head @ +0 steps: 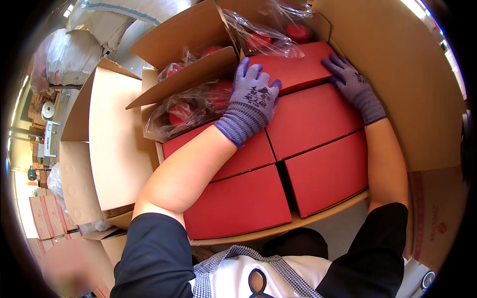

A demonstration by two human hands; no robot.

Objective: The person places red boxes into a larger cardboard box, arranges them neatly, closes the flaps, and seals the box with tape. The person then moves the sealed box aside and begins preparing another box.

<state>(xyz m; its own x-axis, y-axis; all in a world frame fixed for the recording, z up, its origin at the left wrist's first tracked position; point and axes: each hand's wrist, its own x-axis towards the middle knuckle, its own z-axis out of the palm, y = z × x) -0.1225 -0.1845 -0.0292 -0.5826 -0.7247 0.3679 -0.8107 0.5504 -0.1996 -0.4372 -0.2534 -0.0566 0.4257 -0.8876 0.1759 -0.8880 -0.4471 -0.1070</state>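
A red box [290, 65] lies in the far row of several flat-topped red boxes inside a large open cardboard carton [275, 231]. My left hand [255, 93], in a purple knit glove with printed marks, holds that box's left end, thumb at its near edge. My right hand [346, 80], in a matching glove, is at its right end with fingers spread over the edge. Nearer to me lie a red box [315, 121] at the middle right, a red box [328, 173] at the near right and a red box [238, 205] at the near left.
Left of the carton, clear plastic bags [182, 111] wrap round red items between cardboard flaps [186, 78]. More bagged red items [261, 40] sit at the far end. A tall cardboard wall [395, 74] rises on the right. White sacks [74, 56] and stacked cartons [50, 216] stand at left.
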